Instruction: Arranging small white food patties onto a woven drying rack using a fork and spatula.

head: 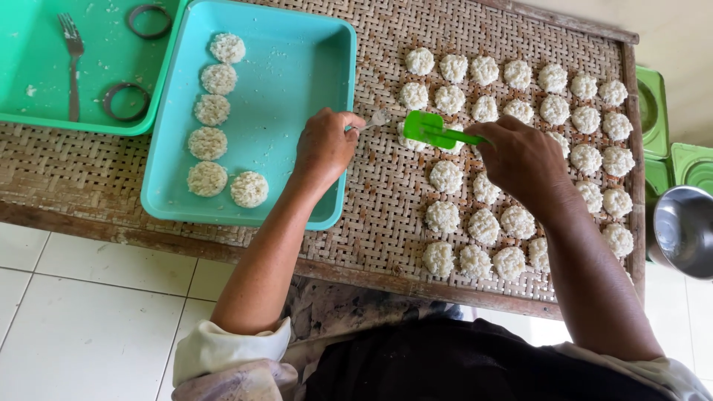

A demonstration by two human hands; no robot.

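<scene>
- Currently, step in hand (judged): placing one rice cake [411,141] onto woven bamboo mat [386,215], slid off green spatula [434,131] w/ a metal utensil.
- R hand [523,160]: fingers closed round spatula handle; blade lies over the cake, at L edge of the laid-out rows.
- L hand [324,147]: fingers curled, pinching handle of small metal utensil [373,120], prob. a fork; its tip sits at spatula blade. Hand overlaps R rim of teal tray.
- Next move calls for (judgement): gentle push so cake leaves blade flat and whole, just beside its neighbours w/o touching; cakes look crumbly, loose grains likely.
- Item, teal tray [297,67], rectangular, plastic: 6 round rice cakes [212,110] along L side, last one set inward at bottom; rest of floor bare bar stray grains.
- Item, green tray [22,44], upper L, partly out of frame: 1 fork [72,59], 2 ring moulds [126,102], few crumbs.
- Item, mat on wooden frame: approx. 30+ rice cakes, R half, in rough rows [557,111]; some hidden under R arm, exact count not poss.
- Item, metal bowl [687,230], far R, cut by frame edge; contents cannot tell.
- Item, green containers [653,111], R edge, beyond mat; contents unclear.
- Floor: white tile below mat frame.
</scene>
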